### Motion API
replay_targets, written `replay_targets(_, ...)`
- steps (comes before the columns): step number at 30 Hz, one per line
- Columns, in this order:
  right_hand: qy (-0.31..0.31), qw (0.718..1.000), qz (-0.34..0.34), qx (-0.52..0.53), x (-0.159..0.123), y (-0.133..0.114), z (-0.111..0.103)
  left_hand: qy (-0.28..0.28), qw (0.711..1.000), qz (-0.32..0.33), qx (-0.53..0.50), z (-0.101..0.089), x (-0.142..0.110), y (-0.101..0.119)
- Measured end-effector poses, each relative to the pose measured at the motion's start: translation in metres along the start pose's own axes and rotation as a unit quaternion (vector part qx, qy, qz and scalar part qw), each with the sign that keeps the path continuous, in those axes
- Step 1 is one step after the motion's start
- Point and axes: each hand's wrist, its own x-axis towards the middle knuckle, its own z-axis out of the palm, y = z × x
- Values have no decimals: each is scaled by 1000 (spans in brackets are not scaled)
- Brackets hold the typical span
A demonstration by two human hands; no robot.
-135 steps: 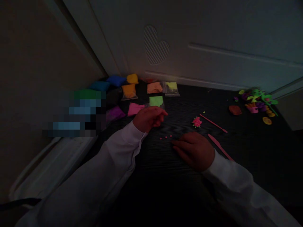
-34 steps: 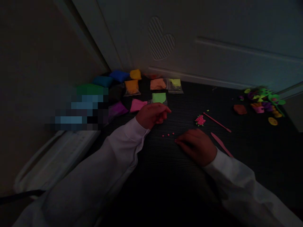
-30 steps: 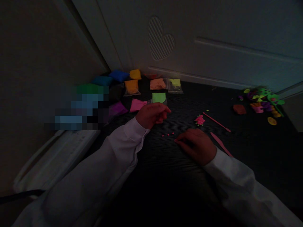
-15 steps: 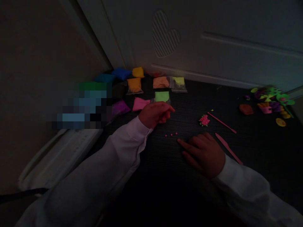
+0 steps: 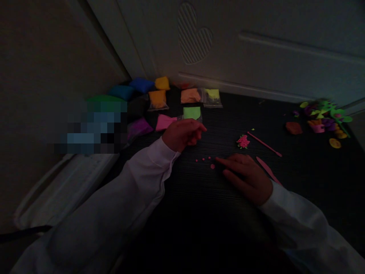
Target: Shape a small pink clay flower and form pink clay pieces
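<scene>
You seem to be at a flattening step: a flat pink disc [image 5: 212, 166] lies on the table [image 5: 185, 198] just beside three small pink balls [image 5: 203, 159]. Your right hand [image 5: 247, 178], forefinger extended and thumb apart, shows nothing held; your left hand [image 5: 182, 135] is half curled, its contents impossible to tell. Handling the disc next calls for a light edge pinch, clear of the balls

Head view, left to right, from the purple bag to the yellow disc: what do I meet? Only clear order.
Purple bag → pink bag → three small pink balls → flat pink disc → right hand → reddish-brown lump → yellow disc.
</scene>
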Motion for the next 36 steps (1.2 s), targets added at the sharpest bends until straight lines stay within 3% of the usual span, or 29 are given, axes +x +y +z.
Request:
replay_targets(6,18,994,-32,-101,-1,-4,9,-6,1000,5,4,0,0,0)
replay_targets(12,-23,999,6,-39,0,-9,-2,-1,1000,7,5,0,0,0)
replay_targets(16,-35,998,8,-59,1,-10,-2,-4,1000,9,3,0,0,0)
replay_targets(36,2,993,-27,-113,-3,-6,11,-6,1000,14,14,1,-1,-1)
